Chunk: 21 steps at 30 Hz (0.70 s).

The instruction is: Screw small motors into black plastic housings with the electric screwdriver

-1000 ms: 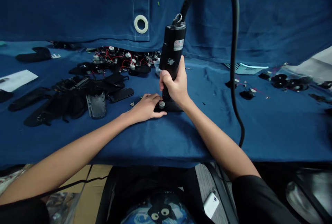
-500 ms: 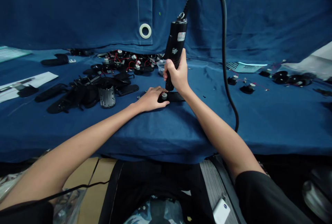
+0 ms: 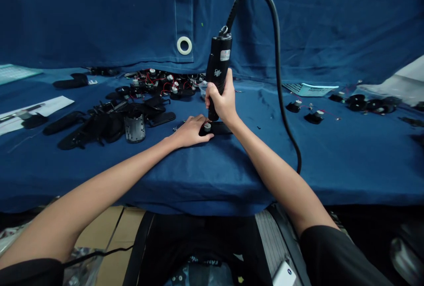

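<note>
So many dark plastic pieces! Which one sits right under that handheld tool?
The dark piece with its left end between thumb and fingers of the left hand. The others, like the heap further left, lie away from that hand and the tool.

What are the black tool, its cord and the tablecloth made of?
Tool: probably hard plastic or coated metal, given its smooth, glossy black body. Cord: likely rubber or soft plastic, dull and bending smoothly. Tablecloth: apparently fabric, matte and creased.
</note>
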Each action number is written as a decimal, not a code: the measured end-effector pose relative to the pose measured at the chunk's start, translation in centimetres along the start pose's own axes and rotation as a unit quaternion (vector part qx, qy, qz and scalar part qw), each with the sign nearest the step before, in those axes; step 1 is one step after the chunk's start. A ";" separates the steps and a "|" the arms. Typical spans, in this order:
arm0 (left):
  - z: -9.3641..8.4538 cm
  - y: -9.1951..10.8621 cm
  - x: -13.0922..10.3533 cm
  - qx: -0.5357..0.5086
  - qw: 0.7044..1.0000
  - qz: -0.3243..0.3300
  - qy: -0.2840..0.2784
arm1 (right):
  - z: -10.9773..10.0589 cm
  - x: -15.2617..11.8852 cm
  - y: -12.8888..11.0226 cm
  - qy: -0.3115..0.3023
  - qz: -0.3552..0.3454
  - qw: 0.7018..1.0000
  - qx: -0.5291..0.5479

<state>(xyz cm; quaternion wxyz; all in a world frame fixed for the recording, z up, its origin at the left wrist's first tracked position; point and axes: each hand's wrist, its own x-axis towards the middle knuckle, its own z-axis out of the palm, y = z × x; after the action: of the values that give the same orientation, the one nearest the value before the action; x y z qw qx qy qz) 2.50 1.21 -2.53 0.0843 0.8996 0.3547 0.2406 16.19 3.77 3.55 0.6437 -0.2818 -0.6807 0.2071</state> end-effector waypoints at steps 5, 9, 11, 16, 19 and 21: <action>0.0 -0.1 0.0 0.002 1.000 0.005 -0.002 | -0.1 -0.4 -0.2 0.017 -0.009 1.000 -0.001; 0.0 0.0 0.0 -0.003 1.000 0.006 -0.002 | -0.2 -0.6 -0.1 0.037 -0.003 0.999 -0.016; 0.0 0.0 0.0 -0.006 1.000 0.005 -0.002 | -0.3 -0.5 0.0 0.034 -0.013 0.999 -0.006; 0.1 -0.1 0.1 -0.007 1.000 -0.002 -0.007 | -0.2 -0.5 0.0 0.015 -0.022 1.000 -0.008; 0.1 -0.2 0.1 -0.005 1.000 -0.008 -0.007 | -0.1 -0.4 -0.2 0.012 -0.023 0.999 -0.023; 0.2 -0.2 0.1 -0.005 1.000 -0.009 -0.007 | -0.1 -0.4 -0.2 0.016 -0.023 0.999 -0.031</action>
<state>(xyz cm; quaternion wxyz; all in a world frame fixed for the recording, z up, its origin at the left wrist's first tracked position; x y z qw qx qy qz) 2.52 1.42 -2.69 0.0930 0.8976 0.3610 0.2354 16.25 3.35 3.41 0.6498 -0.2891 -0.6828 0.1672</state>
